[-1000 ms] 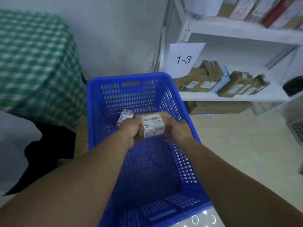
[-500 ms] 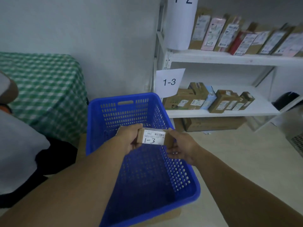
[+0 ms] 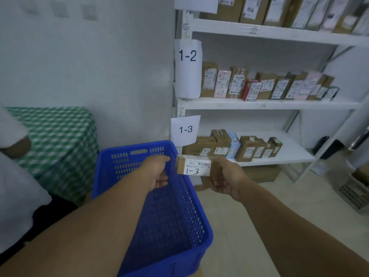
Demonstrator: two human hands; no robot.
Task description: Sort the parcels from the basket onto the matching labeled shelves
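A small brown parcel [image 3: 192,166] with a white label hand-marked "1-3" is held above the right rim of the blue plastic basket [image 3: 175,226]. My right hand [image 3: 225,176] grips its right end. My left hand [image 3: 157,172] hovers just left of the parcel, fingers loosely apart, not holding it. Behind stands a white shelf unit: a paper sign "1-3" [image 3: 185,129] marks the low shelf [image 3: 289,154], which holds several brown parcels, and a sign "1-2" [image 3: 187,55] marks the shelf above, packed with upright parcels. The basket floor visible here looks bare.
A table under a green checked cloth [image 3: 56,140] stands at the left. Another person's white sleeve [image 3: 14,176] is at the left edge. A flat cardboard box [image 3: 261,173] lies under the low shelf. A dark bin [image 3: 327,146] and a grilled crate [image 3: 353,194] sit at the right.
The parcel rose out of the basket and shifted right toward the shelves. My left hand came off it, leaving it in my right hand. The view tilted upward.
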